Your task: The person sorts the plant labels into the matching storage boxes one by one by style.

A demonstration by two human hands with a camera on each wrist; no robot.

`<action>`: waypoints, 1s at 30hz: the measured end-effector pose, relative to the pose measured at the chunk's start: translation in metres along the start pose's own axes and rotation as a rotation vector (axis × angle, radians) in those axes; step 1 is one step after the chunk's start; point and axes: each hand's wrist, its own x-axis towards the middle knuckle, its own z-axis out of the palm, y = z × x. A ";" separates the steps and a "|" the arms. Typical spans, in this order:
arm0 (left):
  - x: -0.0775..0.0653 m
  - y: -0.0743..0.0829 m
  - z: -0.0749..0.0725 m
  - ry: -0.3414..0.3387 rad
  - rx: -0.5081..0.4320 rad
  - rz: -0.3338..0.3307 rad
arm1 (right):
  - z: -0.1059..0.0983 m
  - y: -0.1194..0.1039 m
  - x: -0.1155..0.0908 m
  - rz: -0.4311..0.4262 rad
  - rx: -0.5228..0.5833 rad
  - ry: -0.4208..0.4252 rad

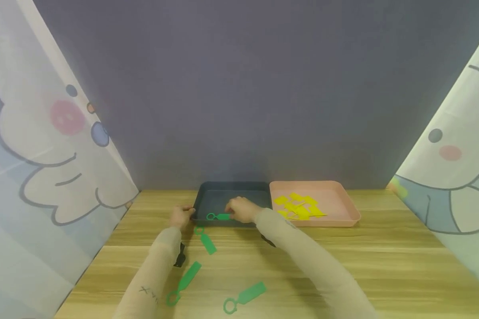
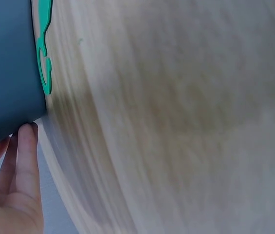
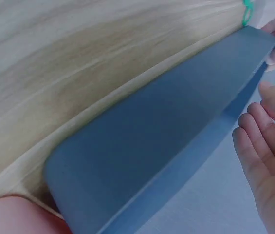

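Observation:
My left hand (image 1: 180, 216) grips the left end of a dark tray (image 1: 231, 195). In the left wrist view its fingers (image 2: 27, 151) press against the tray's outer wall. My right hand (image 1: 242, 210) hovers over the front of the tray, beside a flat green tag with a ring (image 1: 224, 216) lying inside. The right wrist view shows its fingers (image 3: 266, 141) loosely bent with nothing visible between them; the tag is hidden behind the tray wall there. Another green ring tag (image 1: 208, 243) lies on the table just outside the tray's front left corner.
Nearer me, two more green tags (image 1: 188, 277) (image 1: 251, 293) lie on the wooden table (image 1: 399, 266). A pink tray (image 1: 331, 195) adjoins the dark one on the right, with several yellow flag-shaped pieces (image 1: 302, 210) inside. A grey panel (image 1: 263, 97) stands behind both trays.

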 end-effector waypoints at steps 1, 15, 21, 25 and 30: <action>-0.001 0.000 -0.001 -0.001 -0.001 0.001 | -0.002 -0.002 -0.003 -0.005 0.012 0.001; 0.000 0.001 0.001 -0.005 -0.018 -0.009 | 0.007 -0.024 -0.066 -0.242 -0.145 -0.031; -0.001 0.002 -0.001 -0.022 0.030 -0.003 | 0.013 -0.034 -0.096 -0.319 -0.137 -0.089; -0.005 0.003 -0.003 -0.043 0.042 -0.001 | 0.019 -0.039 -0.113 -0.386 -0.161 -0.106; -0.007 0.004 -0.004 -0.057 0.050 0.002 | 0.026 -0.045 -0.130 -0.398 -0.199 -0.140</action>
